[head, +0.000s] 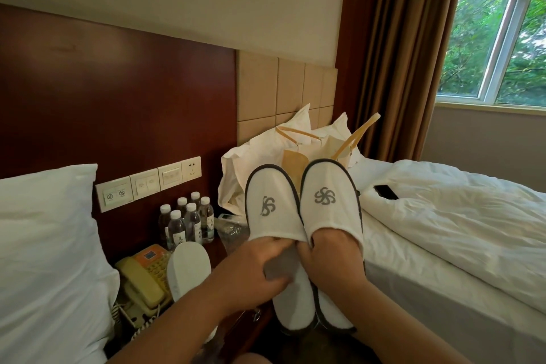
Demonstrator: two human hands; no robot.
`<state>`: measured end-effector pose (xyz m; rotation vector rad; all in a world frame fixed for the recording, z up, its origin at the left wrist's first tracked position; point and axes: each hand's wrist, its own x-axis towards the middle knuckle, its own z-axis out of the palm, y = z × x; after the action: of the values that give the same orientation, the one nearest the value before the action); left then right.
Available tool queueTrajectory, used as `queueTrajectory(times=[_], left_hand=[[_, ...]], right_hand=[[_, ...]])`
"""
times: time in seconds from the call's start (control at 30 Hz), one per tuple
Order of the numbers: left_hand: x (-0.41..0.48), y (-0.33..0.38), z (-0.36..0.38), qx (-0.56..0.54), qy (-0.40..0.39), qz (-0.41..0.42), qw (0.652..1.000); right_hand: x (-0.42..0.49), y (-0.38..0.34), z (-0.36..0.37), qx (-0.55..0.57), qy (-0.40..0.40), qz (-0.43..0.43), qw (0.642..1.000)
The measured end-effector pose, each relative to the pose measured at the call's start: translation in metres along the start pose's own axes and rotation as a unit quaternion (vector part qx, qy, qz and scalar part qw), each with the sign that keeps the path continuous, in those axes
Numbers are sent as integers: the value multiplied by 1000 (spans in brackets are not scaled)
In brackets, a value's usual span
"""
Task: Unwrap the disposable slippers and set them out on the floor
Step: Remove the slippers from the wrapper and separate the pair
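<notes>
Already unwrapped, the slippers (328,216) hang between the beds, seemingly light and floppy; my left hand (257,269) pinches one at its opening, my right hand (334,260) curls fingers inside the other.

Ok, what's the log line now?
left hand grips left white grey-trimmed cloth slipper | right hand holds right slipper | floor: not yet

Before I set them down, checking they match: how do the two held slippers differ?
The left slipper has a creased upper, its grey logo folded; the right slipper is smooth, showing the whole pinwheel. The left hand grips the left slipper at its opening; the right hand has its fingers tucked inside the right slipper. Both are white with dark trim, toes up.
</notes>
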<state>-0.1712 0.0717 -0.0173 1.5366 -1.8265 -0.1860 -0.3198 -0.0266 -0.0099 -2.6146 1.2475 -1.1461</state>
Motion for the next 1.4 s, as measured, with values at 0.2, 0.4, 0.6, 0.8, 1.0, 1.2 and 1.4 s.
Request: queueTrajectory(times=[0.2, 0.4, 0.6, 0.8, 1.0, 1.2, 1.4], left_hand=[[8, -12, -33, -35, 308, -26, 950], [34, -38, -54, -30, 196, -272, 942], [34, -39, -49, -95, 208, -266, 936], [34, -39, -50, -126, 210, -286, 927], [31, -42, -38, -120, 237, -280, 922], [29, -49, -34, -138, 235, -284, 920], [24, -50, -36, -180, 215, -318, 906]], right_hand=[[3, 2, -13, -86, -53, -88, 991], [5, -10, -9, -101, -35, -146, 984], [7, -9, -10, -27, -5, -147, 989], [8, -3, -11, 17, -31, -140, 989], [13, -3, -17, 58, -49, -135, 988], [6, -5, -18, 86, -23, -140, 986], [3, -10, -25, 199, 3, -122, 972]])
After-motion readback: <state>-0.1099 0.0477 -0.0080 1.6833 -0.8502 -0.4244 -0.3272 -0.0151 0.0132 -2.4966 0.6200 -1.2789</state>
